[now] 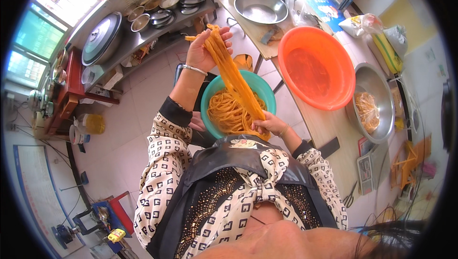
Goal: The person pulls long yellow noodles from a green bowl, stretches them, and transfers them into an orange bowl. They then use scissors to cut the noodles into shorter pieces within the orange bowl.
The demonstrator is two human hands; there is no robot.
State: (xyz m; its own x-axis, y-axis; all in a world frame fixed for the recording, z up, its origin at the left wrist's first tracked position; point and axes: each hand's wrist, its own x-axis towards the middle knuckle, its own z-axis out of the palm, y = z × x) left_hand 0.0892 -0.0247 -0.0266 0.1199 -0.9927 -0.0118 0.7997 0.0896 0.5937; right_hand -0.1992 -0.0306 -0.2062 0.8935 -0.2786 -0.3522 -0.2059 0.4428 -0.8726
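A hank of orange-yellow strands, like noodles (232, 76), is stretched diagonally over a green plastic basin (273, 94). My left hand (207, 49), with a metal bangle at the wrist, holds its upper end, and some strands hang over the thumb side. Lower down, near the apron's edge, my right hand (270, 125) grips the other end by the basin's rim. More coiled strands (227, 114) of the same colour fill the basin. Part of another person's hand (196, 121) shows at the basin's left side, partly hidden by my left sleeve.
On the wooden table (323, 130) at right stand an orange basin (316, 69), a steel basin (388, 105) with bagged strands (366, 112), a shallow steel basin (261, 7), a scale (365, 175) and scissors (350, 196). A steel counter (125, 48) with bowls and lidded pots is at upper left.
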